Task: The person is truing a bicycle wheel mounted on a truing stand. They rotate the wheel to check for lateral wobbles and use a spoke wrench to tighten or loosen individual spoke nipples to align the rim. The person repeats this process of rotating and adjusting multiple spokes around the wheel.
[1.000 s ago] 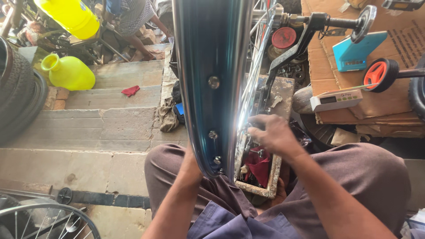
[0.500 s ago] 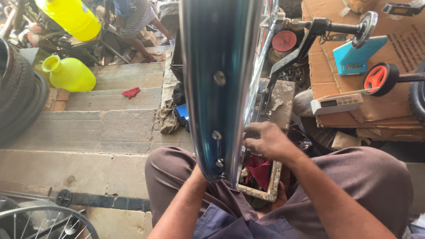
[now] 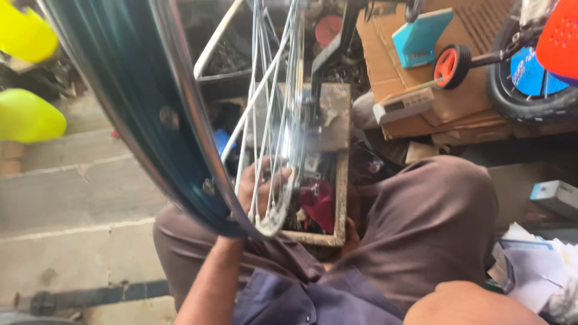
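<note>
Here the teal wheel rim (image 3: pixel 138 114) stands on edge between the person's knees, its lower curve resting over the left thigh, and its thin silver spokes (image 3: pixel 268 120) fan up and to the right toward the top of the picture. The left hand (image 3: pixel 262 189) sits just behind the bottom of the rim, seen through the spokes, with its fingers (image 3: pixel 283 177) curled among the spoke ends where they meet the rim; whether they pinch a spoke or only press against it cannot be told, since the wires cross in front of them and the picture is smeared with motion. The right hand is mostly hidden: only a sliver of skin (image 3: pixel 350 236) shows at the near right corner of the shallow wooden tray (image 3: pixel 342 180), so its grip cannot be made out. The tray lies on the ground between the legs, holding a dark red rag (image 3: pixel 319 204) and small metal bits too blurred to name. Beyond it lie flattened cardboard (image 3: pixel 457 90), a small orange wheel (image 3: pixel 451 65) and a black tyre (image 3: pixel 530 96); yellow plastic containers (image 3: pixel 27 114) sit blurred at the far left. Compared with half a second ago, the rim now leans to the left instead of standing straight, the spokes have come into full view, and the right hand has dropped out of sight from its earlier place on the rim's edge.
</note>
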